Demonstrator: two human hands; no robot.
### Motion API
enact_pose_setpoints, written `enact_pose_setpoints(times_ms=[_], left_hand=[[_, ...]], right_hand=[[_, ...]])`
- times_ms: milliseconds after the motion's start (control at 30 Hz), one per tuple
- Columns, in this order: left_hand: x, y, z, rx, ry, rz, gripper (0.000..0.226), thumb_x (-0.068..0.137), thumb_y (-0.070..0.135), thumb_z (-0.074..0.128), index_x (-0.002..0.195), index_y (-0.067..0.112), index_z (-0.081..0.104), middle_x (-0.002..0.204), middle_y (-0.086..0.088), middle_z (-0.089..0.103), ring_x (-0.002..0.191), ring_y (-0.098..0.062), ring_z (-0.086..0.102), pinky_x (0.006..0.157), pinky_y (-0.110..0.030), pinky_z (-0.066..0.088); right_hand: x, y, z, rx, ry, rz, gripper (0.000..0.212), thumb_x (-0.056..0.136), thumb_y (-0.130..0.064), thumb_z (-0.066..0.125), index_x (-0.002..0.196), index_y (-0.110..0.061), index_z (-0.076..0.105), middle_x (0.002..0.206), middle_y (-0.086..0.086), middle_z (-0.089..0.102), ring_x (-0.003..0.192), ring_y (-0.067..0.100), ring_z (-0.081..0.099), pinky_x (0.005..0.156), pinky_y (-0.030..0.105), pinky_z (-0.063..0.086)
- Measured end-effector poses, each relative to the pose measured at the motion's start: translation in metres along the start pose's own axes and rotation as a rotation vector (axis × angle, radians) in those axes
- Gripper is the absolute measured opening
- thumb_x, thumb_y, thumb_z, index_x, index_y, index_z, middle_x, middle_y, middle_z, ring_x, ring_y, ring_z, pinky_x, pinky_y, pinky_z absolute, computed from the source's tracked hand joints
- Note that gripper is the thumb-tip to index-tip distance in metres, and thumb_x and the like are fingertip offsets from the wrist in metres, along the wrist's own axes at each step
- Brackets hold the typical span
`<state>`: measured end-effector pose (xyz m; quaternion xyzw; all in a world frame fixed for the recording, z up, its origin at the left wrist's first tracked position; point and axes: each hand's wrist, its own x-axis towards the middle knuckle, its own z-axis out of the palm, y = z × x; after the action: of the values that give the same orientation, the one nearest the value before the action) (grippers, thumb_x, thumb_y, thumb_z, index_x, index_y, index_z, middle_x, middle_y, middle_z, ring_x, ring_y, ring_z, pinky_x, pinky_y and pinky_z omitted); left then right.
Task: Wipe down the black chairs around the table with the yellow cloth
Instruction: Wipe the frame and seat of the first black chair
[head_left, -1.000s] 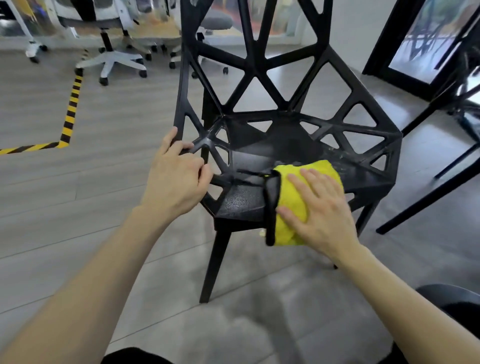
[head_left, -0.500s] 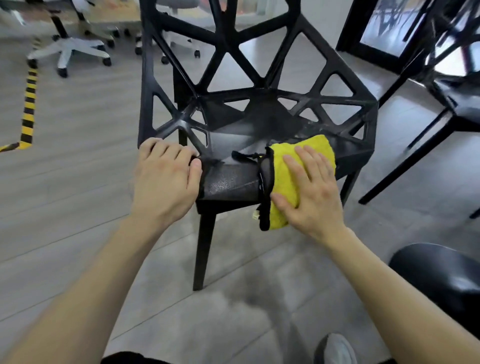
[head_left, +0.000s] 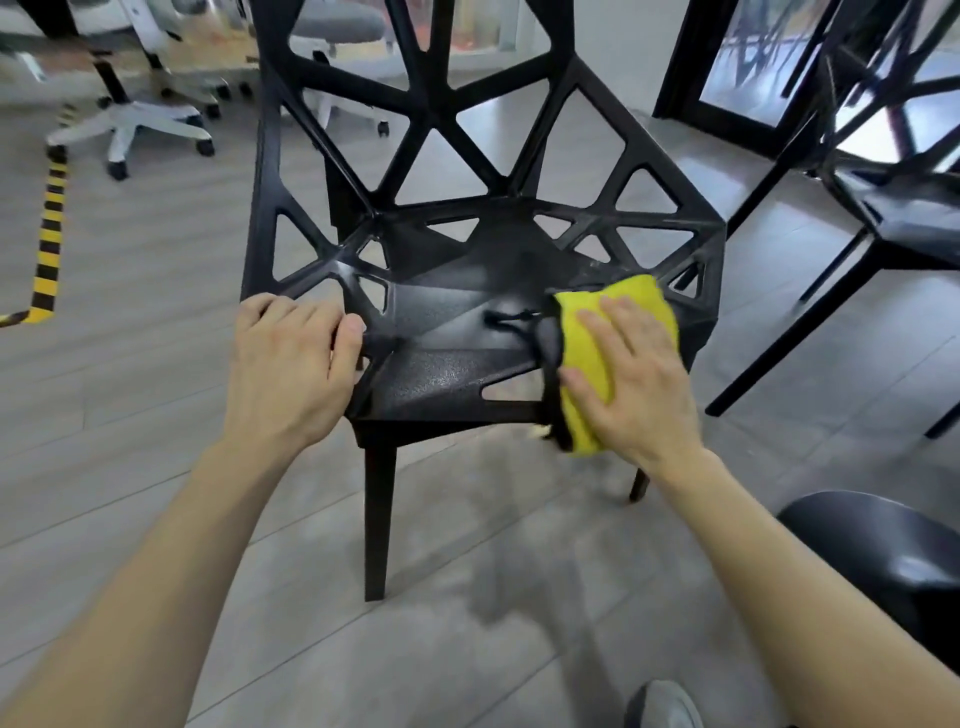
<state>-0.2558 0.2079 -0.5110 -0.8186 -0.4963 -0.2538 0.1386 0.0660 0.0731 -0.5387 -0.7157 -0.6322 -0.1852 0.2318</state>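
Note:
A black chair (head_left: 457, 291) with a lattice of triangular openings stands in front of me on the grey floor. My left hand (head_left: 288, 366) grips the front left edge of its seat. My right hand (head_left: 634, 374) lies flat on a folded yellow cloth (head_left: 602, 332) with a black edge, pressing it onto the front right part of the seat. The cloth hangs slightly over the seat's front edge.
A second black chair (head_left: 883, 208) stands to the right. A round black seat (head_left: 893, 561) is at the lower right, near my shoe (head_left: 662, 704). White office chairs (head_left: 130, 119) stand at the back left. Yellow-black tape (head_left: 47, 244) runs along the floor on the left.
My right hand has slid the cloth a little to the right across the seat. My left hand has moved forward along the seat's left edge. The camera has moved closer to the chair.

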Motion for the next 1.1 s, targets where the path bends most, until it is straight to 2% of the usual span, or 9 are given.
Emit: enact_pose_setpoints(times_ms=[100,267,400,567,667,833,967,1033,1100], left_hand=[[0.0,0.006,-0.001,-0.001,0.01,-0.048,0.046,0.11,0.041,0.029,0.078,0.021,0.055,0.076,0.001,0.063,0.085,-0.029,0.057,0.104,-0.048,0.038],[0.002,0.009,-0.001,-0.006,0.067,-0.099,0.042,0.11,0.031,0.033,0.073,0.019,0.051,0.076,-0.007,0.069,0.081,-0.035,0.059,0.099,-0.052,0.04],[0.001,0.008,-0.003,-0.01,0.036,-0.099,0.043,0.11,0.033,0.033,0.074,0.02,0.052,0.07,-0.002,0.059,0.08,-0.033,0.057,0.1,-0.051,0.038],[0.002,0.012,-0.006,-0.025,-0.01,-0.12,0.045,0.11,0.039,0.032,0.074,0.021,0.053,0.071,0.0,0.059,0.083,-0.031,0.058,0.102,-0.051,0.037],[0.003,0.019,-0.005,-0.002,-0.038,-0.133,0.04,0.108,0.041,0.036,0.084,0.02,0.059,0.087,-0.003,0.066,0.091,-0.031,0.059,0.102,-0.052,0.038],[0.037,0.071,0.001,-0.296,-0.133,-0.022,0.035,0.111,0.036,0.038,0.11,0.018,0.067,0.113,-0.005,0.068,0.112,-0.033,0.06,0.1,-0.05,0.046],[0.074,0.094,0.027,-0.379,-0.405,-0.053,0.052,0.112,0.051,0.033,0.144,0.023,0.062,0.151,-0.003,0.061,0.143,-0.029,0.049,0.117,-0.042,0.034],[0.078,0.089,0.044,-0.299,-0.562,0.015,0.079,0.101,0.074,0.016,0.159,0.031,0.048,0.169,0.0,0.044,0.156,-0.024,0.036,0.128,-0.044,0.029],[0.076,0.084,0.058,-0.224,-0.613,0.062,0.093,0.09,0.08,0.005,0.162,0.036,0.044,0.173,0.002,0.036,0.16,-0.02,0.03,0.13,-0.045,0.025]], right_hand=[[0.001,-0.036,0.005,-0.026,-0.004,0.054,0.072,0.104,-0.064,0.037,0.153,-0.013,0.053,0.163,0.018,0.043,0.156,0.037,0.031,0.129,0.055,0.018],[0.011,-0.151,0.018,0.066,-0.129,-0.29,0.074,0.102,-0.065,0.041,0.159,-0.017,0.046,0.162,0.018,0.045,0.152,0.038,0.036,0.126,0.054,0.02],[0.017,-0.07,0.009,0.083,-0.154,-0.439,0.073,0.1,-0.068,0.05,0.157,-0.023,0.05,0.159,0.013,0.05,0.149,0.035,0.042,0.124,0.05,0.028],[0.029,0.073,-0.013,-0.051,-0.21,-0.234,0.068,0.103,-0.058,0.046,0.159,-0.019,0.045,0.163,0.01,0.044,0.156,0.032,0.034,0.125,0.056,0.027],[0.023,0.029,-0.002,-0.021,-0.19,-0.179,0.073,0.1,-0.059,0.045,0.156,-0.013,0.049,0.162,0.015,0.045,0.156,0.035,0.034,0.127,0.056,0.022],[0.021,-0.053,0.004,0.042,-0.207,-0.508,0.078,0.099,-0.064,0.047,0.162,-0.017,0.041,0.164,0.017,0.041,0.152,0.039,0.035,0.126,0.052,0.022],[0.035,0.006,-0.002,0.078,-0.271,-0.598,0.08,0.095,-0.064,0.055,0.164,-0.028,0.037,0.169,0.01,0.036,0.158,0.031,0.029,0.129,0.047,0.021],[0.044,0.071,-0.006,0.049,-0.282,-0.535,0.078,0.093,-0.057,0.058,0.163,-0.026,0.04,0.17,0.006,0.035,0.16,0.026,0.027,0.129,0.05,0.023],[0.061,0.136,-0.012,-0.006,-0.275,-0.394,0.074,0.096,-0.052,0.054,0.163,-0.023,0.04,0.171,0.003,0.034,0.161,0.023,0.024,0.128,0.055,0.023]])
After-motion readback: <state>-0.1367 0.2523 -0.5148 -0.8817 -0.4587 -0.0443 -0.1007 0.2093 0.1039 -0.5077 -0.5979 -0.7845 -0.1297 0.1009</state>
